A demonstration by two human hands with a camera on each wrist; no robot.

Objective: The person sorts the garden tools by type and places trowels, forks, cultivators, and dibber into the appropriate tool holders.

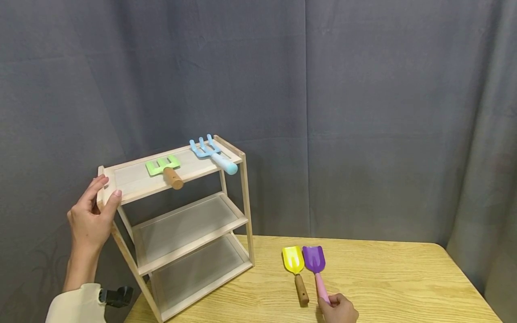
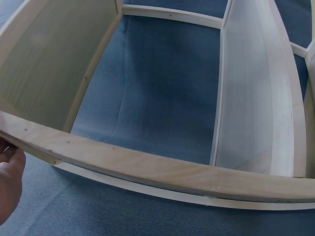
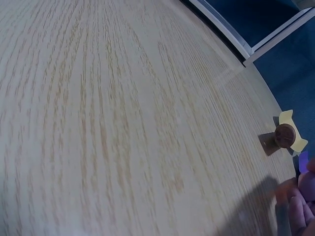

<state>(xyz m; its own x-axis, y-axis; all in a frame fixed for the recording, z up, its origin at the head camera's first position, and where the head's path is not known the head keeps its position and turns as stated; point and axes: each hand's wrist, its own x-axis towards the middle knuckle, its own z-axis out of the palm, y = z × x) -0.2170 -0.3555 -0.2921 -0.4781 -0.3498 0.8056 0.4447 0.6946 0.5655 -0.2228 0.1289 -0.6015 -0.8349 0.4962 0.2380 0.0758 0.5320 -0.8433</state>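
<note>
My left hand (image 1: 92, 215) grips the left end of the top board of a wooden three-tier shelf (image 1: 190, 240), thumb in front and fingers behind the end rail. In the left wrist view that hand (image 2: 10, 179) shows only at the left edge, by the frame. My right hand (image 1: 340, 308) pinches the pink handle of a toy shovel with a purple blade (image 1: 314, 259) over the table. Just left of it lies a yellow shovel (image 1: 293, 259) with a brown handle. On the top tier rest a green hand rake (image 1: 163, 165) with a brown handle and a blue hand rake (image 1: 205, 150).
The shelf stands on the left part of a light wood table (image 1: 387, 278), its middle tier (image 1: 190, 229) and bottom tier below the rakes. A grey curtain (image 1: 363, 112) hangs behind the table and along its right side.
</note>
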